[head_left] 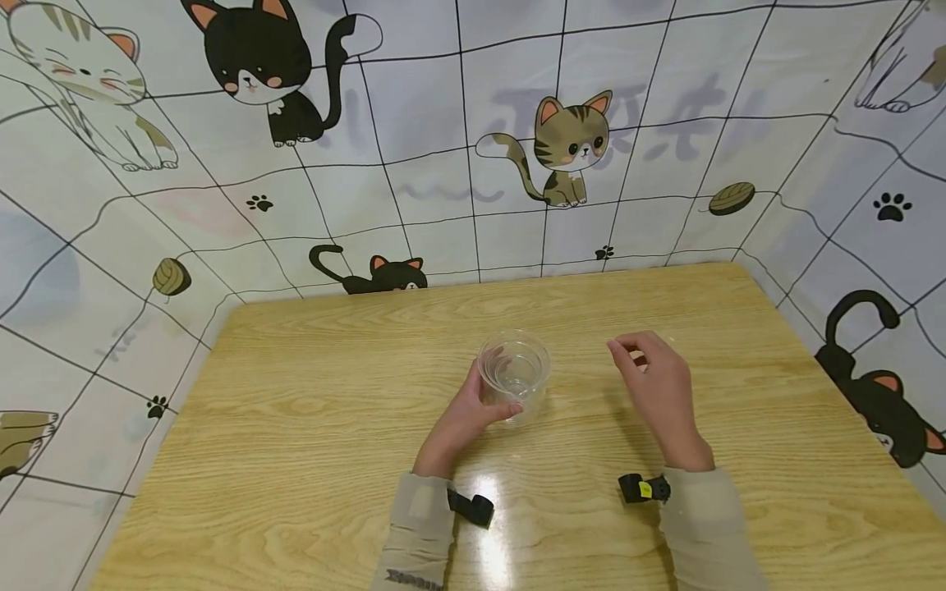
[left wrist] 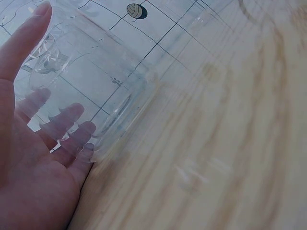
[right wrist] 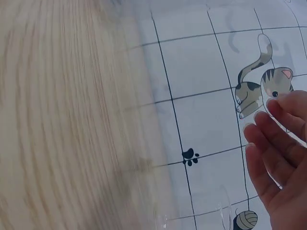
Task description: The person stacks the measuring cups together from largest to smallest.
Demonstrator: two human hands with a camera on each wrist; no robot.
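Observation:
A clear plastic cup (head_left: 515, 367) stands on the wooden table, held by my left hand (head_left: 461, 419). The thumb lies along its near side and the other fingers go round its left side. Several ring-like edges show in the cup; I cannot tell whether another is nested in it. In the left wrist view the fingers show through the cup's wall (left wrist: 110, 72). My right hand (head_left: 658, 390) hovers to the right of the cup, its fingers loosely bent, with nothing visible between them. In the right wrist view a transparent edge (right wrist: 225, 208) shows at the bottom; its kind is unclear.
The light wooden table (head_left: 318, 394) ends at a white cloth backdrop (head_left: 436, 189) with grid lines and cartoon cats, which also rises on both sides. Each wrist wears a black camera band; the right one (head_left: 645, 489) has a yellow label.

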